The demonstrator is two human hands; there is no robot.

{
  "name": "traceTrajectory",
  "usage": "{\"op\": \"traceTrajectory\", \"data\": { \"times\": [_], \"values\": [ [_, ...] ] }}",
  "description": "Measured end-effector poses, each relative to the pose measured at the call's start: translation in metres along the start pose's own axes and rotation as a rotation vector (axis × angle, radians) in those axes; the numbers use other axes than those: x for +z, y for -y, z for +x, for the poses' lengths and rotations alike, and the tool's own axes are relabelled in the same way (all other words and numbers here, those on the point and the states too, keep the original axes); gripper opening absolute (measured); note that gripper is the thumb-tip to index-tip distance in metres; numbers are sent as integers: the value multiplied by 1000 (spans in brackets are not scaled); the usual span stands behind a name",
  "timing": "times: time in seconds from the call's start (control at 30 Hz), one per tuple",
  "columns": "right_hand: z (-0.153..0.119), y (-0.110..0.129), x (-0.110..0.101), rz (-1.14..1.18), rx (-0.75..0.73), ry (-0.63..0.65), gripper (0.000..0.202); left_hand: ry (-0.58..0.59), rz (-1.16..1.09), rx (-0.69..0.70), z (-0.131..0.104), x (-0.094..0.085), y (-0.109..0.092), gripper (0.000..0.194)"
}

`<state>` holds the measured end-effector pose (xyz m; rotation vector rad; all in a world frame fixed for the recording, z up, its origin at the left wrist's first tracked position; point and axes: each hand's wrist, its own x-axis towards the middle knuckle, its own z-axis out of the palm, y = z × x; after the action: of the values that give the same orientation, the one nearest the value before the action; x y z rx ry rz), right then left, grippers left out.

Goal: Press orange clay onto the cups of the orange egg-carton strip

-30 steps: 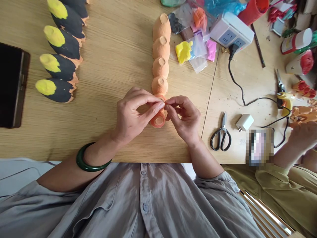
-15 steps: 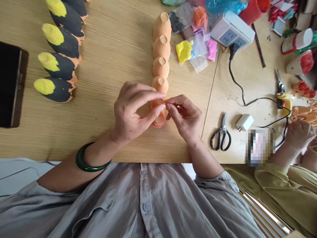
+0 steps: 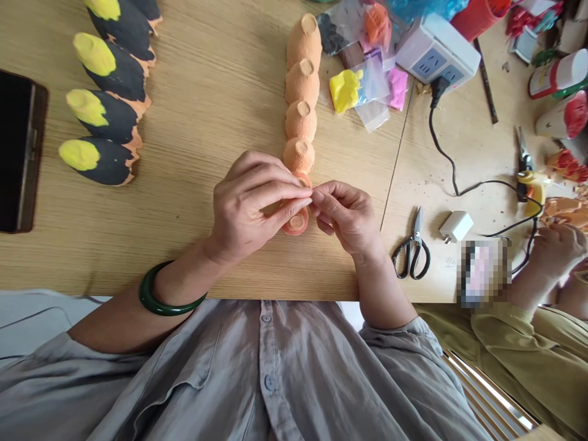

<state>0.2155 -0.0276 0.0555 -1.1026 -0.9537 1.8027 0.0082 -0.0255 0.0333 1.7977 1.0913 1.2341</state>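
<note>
My left hand [image 3: 257,208], with a dark green bangle [image 3: 154,294] on the wrist, has its thumb and fingertips pressed together. They meet the pinched thumb and forefinger of my right hand [image 3: 344,214]. Whatever sits between the left fingertips is hidden; a tiny orange-red bit of clay shows only faintly at the right ones. Both hands are over the near end of a row of orange, rounded, bumpy pieces [image 3: 301,122] with flat round tips. The nearest piece [image 3: 296,222], rimmed in redder orange, shows below my fingers.
Black pieces with yellow tips [image 3: 110,113] and a phone [image 3: 18,153] lie left. On the right are bagged coloured clay [image 3: 346,90], a power strip [image 3: 436,55] with a cord, scissors [image 3: 413,245], a white charger [image 3: 456,226] and a glue gun [image 3: 533,184]. Another person's hand [image 3: 558,248] is far right.
My left thumb and fingers, apart before, have closed together against my right fingertips. The whole view has shifted slightly; the row of orange pieces stands as it did.
</note>
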Motion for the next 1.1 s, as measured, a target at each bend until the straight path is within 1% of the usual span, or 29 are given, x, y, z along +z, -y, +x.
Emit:
{"op": "traceTrajectory", "data": {
  "times": [0.07,0.13,0.2,0.27,0.33,0.4,0.5,0.57,0.63,0.7,0.77,0.8,0.87,1.0,1.03,1.1],
  "values": [
    [0,0,0,-34,-18,-5,56,-75,43,120,-1,4,2,8],
    [-1,1,0,-70,-65,-31,56,-169,81,221,-1,7,5,13],
    [-1,2,0,-80,-114,-69,54,-248,103,253,-1,8,5,14],
    [1,1,-2,-73,-137,-116,54,-274,74,189,-1,8,5,9],
    [5,0,-6,-66,-130,-156,55,-269,3,69,-1,6,5,3],
    [9,-4,-10,-70,-117,-175,55,-262,-88,-30,-2,6,7,9],
    [13,-11,-15,-111,-139,-176,54,-277,-237,-95,-1,6,12,17],
    [14,-13,-17,-139,-184,-199,48,-266,-324,-210,-2,5,13,25],
    [12,-12,-16,-147,-206,-227,38,-277,-413,-370,-5,3,9,30],
    [11,-6,-16,-120,-162,-220,29,-302,-493,-522,-12,0,2,29],
    [9,2,-16,-67,-84,-182,25,-324,-512,-624,-20,-2,-7,28],
    [8,6,-16,-41,-53,-164,26,-321,-500,-651,-25,-3,-10,29],
    [6,11,-18,-43,-9,-145,30,-317,-468,-661,-33,-3,-14,32],
    [3,9,-19,-219,69,-157,37,-280,-460,-632,-41,0,-16,37],
    [3,7,-19,-243,94,-143,37,-276,-477,-633,-41,1,-15,38],
    [2,4,-17,-245,149,-73,39,-265,-540,-657,-39,3,-14,36]
  ]
}}
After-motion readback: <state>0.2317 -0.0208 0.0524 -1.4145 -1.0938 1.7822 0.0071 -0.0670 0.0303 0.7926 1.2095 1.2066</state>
